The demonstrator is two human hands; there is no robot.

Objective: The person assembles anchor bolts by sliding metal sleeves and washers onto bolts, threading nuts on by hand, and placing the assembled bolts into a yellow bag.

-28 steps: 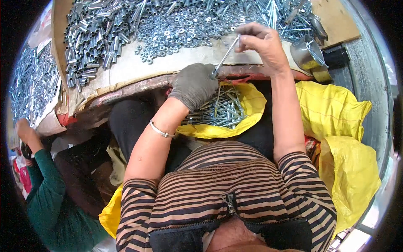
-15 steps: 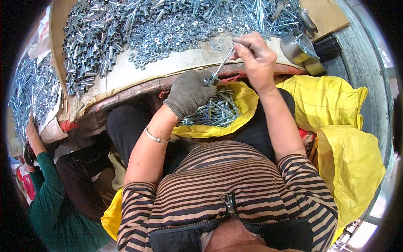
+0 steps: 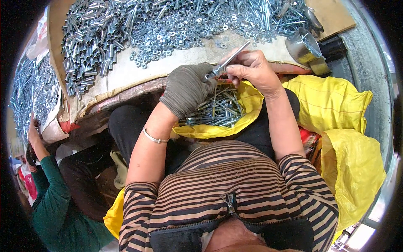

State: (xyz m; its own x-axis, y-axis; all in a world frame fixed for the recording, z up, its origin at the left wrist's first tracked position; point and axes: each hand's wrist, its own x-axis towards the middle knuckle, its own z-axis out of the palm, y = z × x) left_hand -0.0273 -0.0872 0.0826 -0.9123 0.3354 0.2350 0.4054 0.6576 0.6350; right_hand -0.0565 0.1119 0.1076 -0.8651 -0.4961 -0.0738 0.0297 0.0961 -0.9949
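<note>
My left hand (image 3: 188,89), in a grey knit glove, is closed round the lower end of a slim metal bolt (image 3: 237,54). Ring-like metal pieces show at the glove's fingertips, too small to make out fully. The bolt slants up to the right. My bare right hand (image 3: 257,71) has its thumb and fingers bent in against the bolt's middle, partly behind it. Below both hands, a yellow woven bag (image 3: 252,108) in my lap gapes over a heap of bolts (image 3: 222,110).
Ahead, a cloth-covered table (image 3: 176,61) bears metal sleeves (image 3: 90,46), nuts (image 3: 157,45) and long rods (image 3: 268,14). A metal cup (image 3: 299,47) stands at its right. More yellow bags (image 3: 331,101) lie to my right. At left, a person in a green sleeve (image 3: 54,185) reaches toward another heap.
My right hand has come down from the bolt's upper tip to its middle, leaving the tip bare. The bolt now leans further right. The gloved hand has turned slightly.
</note>
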